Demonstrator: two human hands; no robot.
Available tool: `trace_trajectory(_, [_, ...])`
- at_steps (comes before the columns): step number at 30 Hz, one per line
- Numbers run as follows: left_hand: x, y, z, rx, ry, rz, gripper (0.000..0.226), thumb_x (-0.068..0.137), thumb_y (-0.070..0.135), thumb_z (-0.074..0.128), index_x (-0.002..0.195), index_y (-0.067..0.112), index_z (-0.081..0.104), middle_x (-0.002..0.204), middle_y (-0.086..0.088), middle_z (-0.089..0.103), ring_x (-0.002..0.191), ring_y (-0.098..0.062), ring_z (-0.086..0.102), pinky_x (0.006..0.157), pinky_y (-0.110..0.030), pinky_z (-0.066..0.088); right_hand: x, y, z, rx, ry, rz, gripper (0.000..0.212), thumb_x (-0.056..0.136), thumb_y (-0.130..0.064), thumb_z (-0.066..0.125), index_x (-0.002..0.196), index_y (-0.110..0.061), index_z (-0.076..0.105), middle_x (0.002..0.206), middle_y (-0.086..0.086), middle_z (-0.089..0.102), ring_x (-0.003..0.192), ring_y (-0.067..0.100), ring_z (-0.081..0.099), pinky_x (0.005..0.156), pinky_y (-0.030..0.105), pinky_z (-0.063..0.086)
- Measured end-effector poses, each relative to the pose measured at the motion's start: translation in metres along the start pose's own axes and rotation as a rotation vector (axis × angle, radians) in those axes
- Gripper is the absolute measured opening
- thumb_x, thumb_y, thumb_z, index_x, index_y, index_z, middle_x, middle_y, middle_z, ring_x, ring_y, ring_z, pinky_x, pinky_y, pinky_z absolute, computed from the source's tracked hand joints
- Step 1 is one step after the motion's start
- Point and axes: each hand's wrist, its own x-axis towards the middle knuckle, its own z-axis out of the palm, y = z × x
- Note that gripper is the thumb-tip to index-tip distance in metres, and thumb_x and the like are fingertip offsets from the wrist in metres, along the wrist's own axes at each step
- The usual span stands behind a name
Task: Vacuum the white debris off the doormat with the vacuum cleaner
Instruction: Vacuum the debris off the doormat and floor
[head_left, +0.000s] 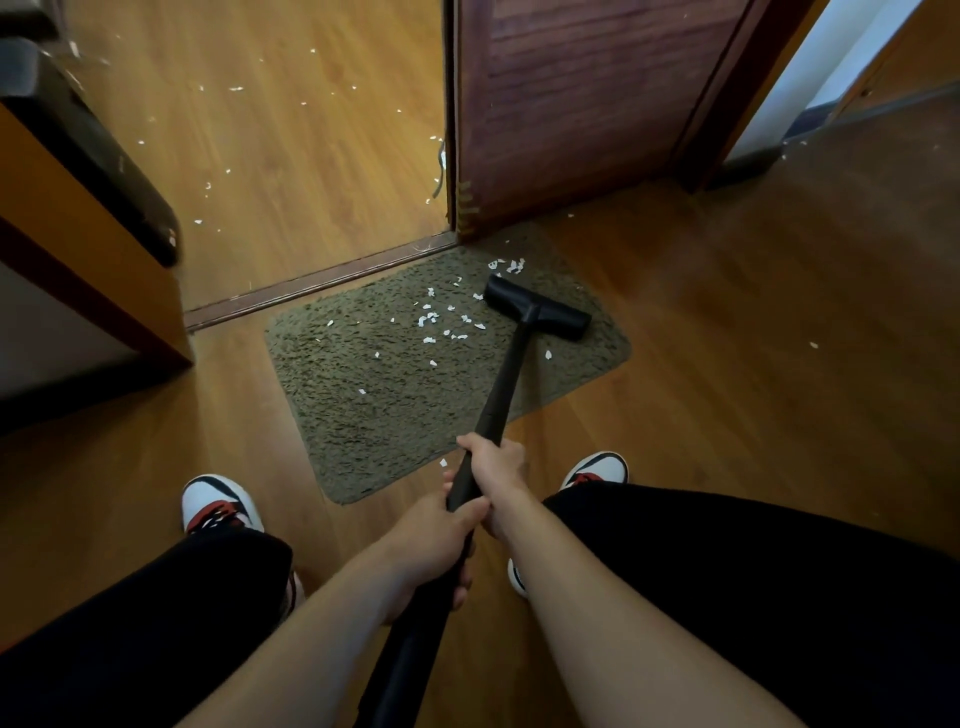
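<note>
While both hands, right hand (494, 464) ahead of left hand (435, 540), wrap their fingers around the wand (506, 376), the nozzle (537, 313) sits on the doormat's (363, 415) far right, white debris (439, 325) lying just to its left.

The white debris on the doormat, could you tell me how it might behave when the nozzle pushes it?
The small white debris flakes look thin and light, so they would probably scatter. The shaggy olive doormat may snag some.
</note>
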Motion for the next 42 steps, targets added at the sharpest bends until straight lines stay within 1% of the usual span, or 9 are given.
trace_trajectory(2, [-0.012, -0.013, -0.002, 0.021, 0.014, -0.017, 0.008, 0.102, 0.030, 0.049, 0.104, 0.022, 0.049, 0.068, -0.008, 0.048, 0.039, -0.013, 0.047, 0.038, -0.023, 0.042, -0.015, 0.011, -0.001, 0.000, -0.012, 0.002, 0.027, 0.085, -0.020, 0.073, 0.106, -0.008, 0.061, 0.061, 0.013, 0.070, 0.055, 0.028, 0.070, 0.063, 0.043, 0.063])
trace_trajectory(5, [-0.031, -0.034, -0.007, 0.035, 0.014, -0.061, 0.015, 0.101, 0.032, 0.049, 0.108, 0.018, 0.048, 0.072, -0.008, 0.050, 0.039, -0.013, 0.048, 0.039, -0.024, 0.042, -0.042, 0.030, -0.002, -0.017, -0.020, 0.040, 0.016, 0.092, -0.016, 0.068, 0.104, -0.010, 0.060, 0.069, 0.017, 0.070, 0.050, 0.024, 0.068, 0.051, 0.032, 0.057])
trace_trajectory(9, [-0.060, -0.060, -0.016, 0.042, -0.011, -0.093, 0.015, 0.102, 0.032, 0.049, 0.109, 0.020, 0.046, 0.076, -0.009, 0.049, 0.040, -0.015, 0.048, 0.038, -0.024, 0.042, -0.072, 0.059, 0.002, -0.008, -0.012, 0.068, 0.018, 0.093, -0.014, 0.068, 0.108, -0.009, 0.059, 0.073, 0.020, 0.070, 0.048, 0.024, 0.067, 0.046, 0.029, 0.054])
trace_trajectory(18, [-0.096, -0.082, -0.020, 0.130, -0.022, -0.106, 0.019, 0.101, 0.032, 0.049, 0.114, 0.018, 0.045, 0.070, -0.007, 0.051, 0.043, -0.016, 0.050, 0.041, -0.027, 0.045, -0.109, 0.087, 0.002, 0.048, -0.008, 0.079, 0.028, 0.093, -0.015, 0.069, 0.117, -0.008, 0.056, 0.087, 0.027, 0.072, 0.046, 0.023, 0.067, 0.043, 0.027, 0.053])
trace_trajectory(24, [-0.087, -0.079, -0.008, 0.122, -0.045, -0.089, 0.025, 0.102, 0.032, 0.048, 0.123, 0.022, 0.041, 0.076, -0.009, 0.050, 0.044, -0.015, 0.051, 0.041, -0.026, 0.045, -0.099, 0.084, -0.011, 0.058, 0.029, 0.048, 0.023, 0.092, -0.015, 0.070, 0.110, -0.007, 0.060, 0.065, 0.014, 0.067, 0.049, 0.025, 0.068, 0.048, 0.031, 0.054])
trace_trajectory(28, [-0.076, -0.069, 0.000, 0.106, -0.073, -0.087, 0.015, 0.102, 0.033, 0.048, 0.113, 0.024, 0.044, 0.075, -0.009, 0.050, 0.044, -0.015, 0.050, 0.042, -0.027, 0.045, -0.087, 0.075, -0.019, 0.029, 0.063, 0.033, 0.015, 0.092, -0.016, 0.070, 0.102, -0.010, 0.061, 0.061, 0.013, 0.068, 0.048, 0.024, 0.068, 0.048, 0.030, 0.054])
trace_trajectory(35, [-0.044, -0.040, 0.007, 0.088, -0.059, -0.045, 0.004, 0.101, 0.032, 0.049, 0.100, 0.030, 0.046, 0.071, -0.008, 0.049, 0.044, -0.015, 0.050, 0.042, -0.026, 0.045, -0.056, 0.038, -0.026, 0.018, 0.061, 0.041, 0.027, 0.093, -0.017, 0.069, 0.115, -0.005, 0.059, 0.078, 0.020, 0.070, 0.042, 0.020, 0.065, 0.042, 0.026, 0.052])
trace_trajectory(38, [-0.030, -0.021, 0.013, 0.078, -0.066, -0.041, 0.012, 0.102, 0.030, 0.049, 0.090, 0.031, 0.044, 0.070, -0.008, 0.048, 0.044, -0.015, 0.049, 0.041, -0.025, 0.044, -0.036, 0.021, -0.028, 0.020, 0.068, 0.041, 0.034, 0.092, -0.017, 0.071, 0.120, -0.002, 0.058, 0.089, 0.024, 0.070, 0.040, 0.020, 0.065, 0.040, 0.025, 0.051])
trace_trajectory(42, [-0.012, 0.001, 0.018, 0.095, -0.083, -0.021, 0.024, 0.103, 0.028, 0.048, 0.081, 0.033, 0.037, 0.068, -0.010, 0.046, 0.045, -0.017, 0.047, 0.042, -0.025, 0.043, -0.011, 0.002, -0.031, 0.021, 0.084, 0.017, 0.027, 0.089, -0.015, 0.072, 0.108, 0.001, 0.061, 0.078, 0.021, 0.070, 0.043, 0.025, 0.067, 0.046, 0.030, 0.055])
